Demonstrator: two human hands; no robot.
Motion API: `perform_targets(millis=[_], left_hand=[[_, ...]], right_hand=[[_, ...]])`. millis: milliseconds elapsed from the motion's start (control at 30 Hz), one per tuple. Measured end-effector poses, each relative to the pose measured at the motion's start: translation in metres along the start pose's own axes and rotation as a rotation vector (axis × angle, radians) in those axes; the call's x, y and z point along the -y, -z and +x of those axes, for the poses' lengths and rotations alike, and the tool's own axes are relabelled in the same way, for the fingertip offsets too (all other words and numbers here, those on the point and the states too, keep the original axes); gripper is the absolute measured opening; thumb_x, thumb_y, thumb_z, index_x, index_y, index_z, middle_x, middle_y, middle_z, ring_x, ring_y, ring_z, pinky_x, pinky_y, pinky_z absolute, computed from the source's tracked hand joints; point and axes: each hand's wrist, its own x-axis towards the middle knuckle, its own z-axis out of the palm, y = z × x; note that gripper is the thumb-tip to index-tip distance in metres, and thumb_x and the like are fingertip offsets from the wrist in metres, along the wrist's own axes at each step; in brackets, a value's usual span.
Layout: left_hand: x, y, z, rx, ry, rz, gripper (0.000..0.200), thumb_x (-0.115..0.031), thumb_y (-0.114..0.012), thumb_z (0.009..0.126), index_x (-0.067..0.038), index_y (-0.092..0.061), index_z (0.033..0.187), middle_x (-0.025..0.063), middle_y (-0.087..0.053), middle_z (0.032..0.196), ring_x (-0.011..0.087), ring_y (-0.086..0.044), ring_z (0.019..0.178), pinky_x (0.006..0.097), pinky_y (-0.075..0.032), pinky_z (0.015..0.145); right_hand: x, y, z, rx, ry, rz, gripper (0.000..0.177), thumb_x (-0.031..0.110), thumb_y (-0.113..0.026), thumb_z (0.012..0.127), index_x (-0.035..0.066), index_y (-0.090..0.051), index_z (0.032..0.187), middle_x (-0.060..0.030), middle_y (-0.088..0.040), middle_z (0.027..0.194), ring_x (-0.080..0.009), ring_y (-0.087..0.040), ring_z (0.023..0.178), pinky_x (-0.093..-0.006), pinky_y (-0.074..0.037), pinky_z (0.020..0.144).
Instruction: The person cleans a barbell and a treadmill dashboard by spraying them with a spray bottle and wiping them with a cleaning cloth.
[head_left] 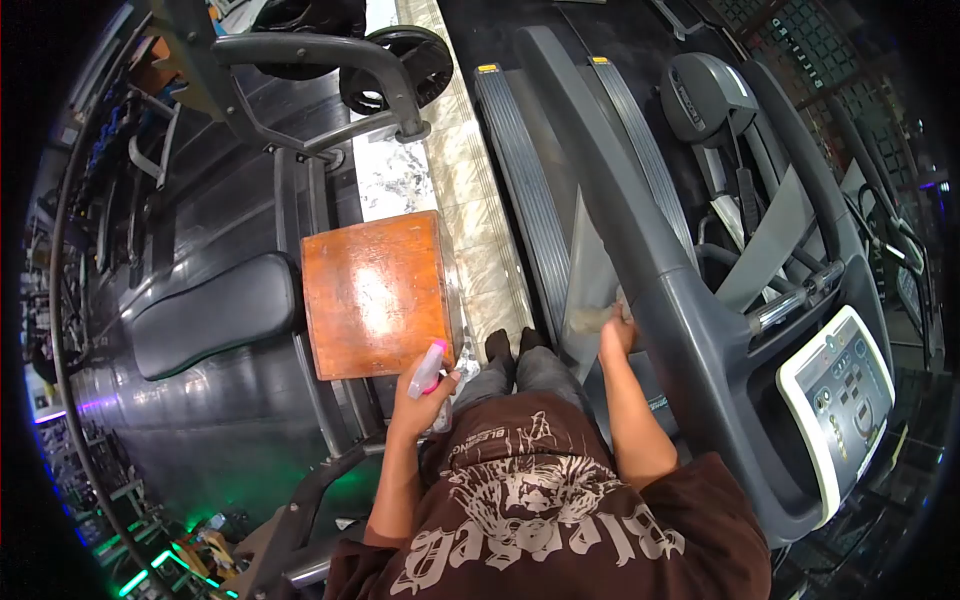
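My left hand (422, 398) is wrapped round a spray bottle (429, 370) with a pale body and pink parts, close to the front right corner of a wooden box (372, 297) with a glossy orange-brown top. On the other side, my right hand (619, 332) is at the inner side of the treadmill's dark grey side frame (640, 230), its fingers curled. A small whitish bit shows at those fingertips, and I cannot tell what it is. A blurred beige patch (588, 320) appears just left of that hand, against the treadmill's grey surface.
The treadmill's control panel (840, 405) is at the right, with a cardio machine (710, 100) beyond it. Left of the box are a black padded bench (215, 313) and a metal frame (310, 50) bearing a weight plate (432, 65). My feet (512, 343) are on a marble-look strip (478, 230).
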Motion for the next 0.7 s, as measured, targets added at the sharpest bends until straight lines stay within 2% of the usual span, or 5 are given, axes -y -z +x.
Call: perform_targets(millis=[167,367,467,533,700], left_hand=[[-0.002,-0.016,0.009,0.106,0.061,-0.004,0.024,-0.006,-0.075,0.086,-0.001,-0.061,0.105,0.0029,-0.062,0.088,0.0107,-0.060,0.077,0.0275,-0.051,0.069],[-0.016,-0.025,0.008,0.116,0.026,0.038,0.023,-0.005,-0.074,0.087,-0.002,-0.060,0.105,0.0022,-0.062,0.086,0.0101,-0.060,0.076,0.0259,-0.051,0.069],[-0.017,-0.024,0.004,0.104,0.030,0.040,0.028,-0.010,-0.077,0.086,-0.002,-0.062,0.108,0.0022,-0.063,0.089,0.0096,-0.061,0.079,0.0259,-0.051,0.070],[-0.013,-0.022,0.002,0.095,0.045,0.011,0.028,-0.009,-0.077,0.086,-0.002,-0.061,0.108,0.0021,-0.063,0.088,0.0097,-0.061,0.078,0.0258,-0.051,0.069],[-0.012,-0.026,0.001,0.071,-0.004,0.027,0.028,-0.005,-0.077,0.085,-0.001,-0.061,0.108,0.0021,-0.062,0.087,0.0097,-0.060,0.076,0.0257,-0.052,0.068]], right_hand=[[0.038,-0.002,-0.042,0.118,0.583,-0.541,0.072,0.001,-0.059,0.086,0.005,-0.034,0.153,-0.0262,-0.037,0.152,-0.0413,-0.036,0.141,-0.0442,-0.031,0.117],[-0.007,0.054,-0.030,0.414,0.601,-0.952,0.079,-0.005,-0.056,0.082,0.005,-0.028,0.155,-0.0264,-0.026,0.157,-0.0428,-0.021,0.148,-0.0440,-0.022,0.122],[-0.136,0.086,-0.010,0.586,0.600,-1.298,0.066,-0.001,-0.052,0.087,0.006,-0.038,0.151,-0.0220,-0.032,0.157,-0.0415,-0.026,0.146,-0.0436,-0.026,0.121],[-0.138,0.107,-0.030,0.761,0.065,-1.133,0.057,0.003,-0.050,0.088,0.007,-0.048,0.145,-0.0198,-0.043,0.151,-0.0393,-0.039,0.141,-0.0440,-0.033,0.117],[-0.140,0.121,-0.045,0.619,0.156,-0.868,0.050,0.006,-0.051,0.087,0.007,-0.055,0.137,-0.0200,-0.052,0.143,-0.0380,-0.047,0.134,-0.0439,-0.038,0.112]])
